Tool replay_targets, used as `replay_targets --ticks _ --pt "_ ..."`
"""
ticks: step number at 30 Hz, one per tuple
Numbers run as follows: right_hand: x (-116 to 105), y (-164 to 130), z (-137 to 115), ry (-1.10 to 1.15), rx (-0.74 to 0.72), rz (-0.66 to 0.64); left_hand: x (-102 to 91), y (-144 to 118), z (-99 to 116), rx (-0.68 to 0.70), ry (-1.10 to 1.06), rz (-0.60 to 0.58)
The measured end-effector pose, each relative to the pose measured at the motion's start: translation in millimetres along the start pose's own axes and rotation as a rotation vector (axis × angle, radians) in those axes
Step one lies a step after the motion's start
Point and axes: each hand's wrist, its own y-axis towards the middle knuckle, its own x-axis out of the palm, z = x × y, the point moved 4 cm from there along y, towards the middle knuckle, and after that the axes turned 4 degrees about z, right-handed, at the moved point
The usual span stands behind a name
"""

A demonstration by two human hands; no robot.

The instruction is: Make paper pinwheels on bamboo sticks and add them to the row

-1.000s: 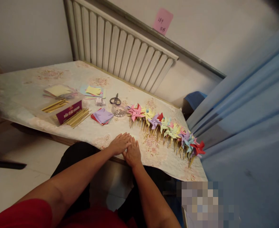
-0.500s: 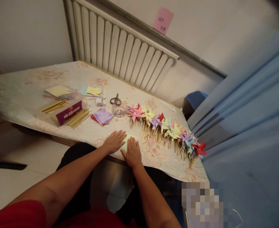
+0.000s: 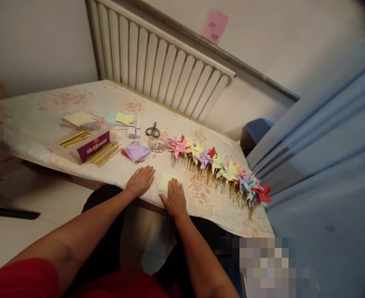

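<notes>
Illegible handwriting on pink sticky note (image 3: 215, 27); unreadable print on purple box (image 3: 93, 146)

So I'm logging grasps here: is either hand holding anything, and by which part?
Nothing is gripped. The right hand lies flat on the near part of the pale green paper; the left hand rests flat on the tablecloth.

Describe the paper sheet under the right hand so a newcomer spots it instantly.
Start at the floral table and go to its near edge. A pale yellow-green paper square lies flat there, partly under the right hand. It is the only single sheet; the other papers sit in stacks farther back.
</notes>
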Motion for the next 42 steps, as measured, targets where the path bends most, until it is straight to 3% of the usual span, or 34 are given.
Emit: replay_targets --ticks 11,19,42 --pt "2 0 0 -0.015 -0.017 -0.01 -0.7 -1 2 0.002 0.011 0.025" --pt "5 5 -2 -0.066 -0.106 -0.037 1.2 -1 2 0.006 -0.004 0.03" --pt "8 4 -4 -0.043 -0.135 -0.03 0.8 -2 4 -0.007 -0.033 0.051"
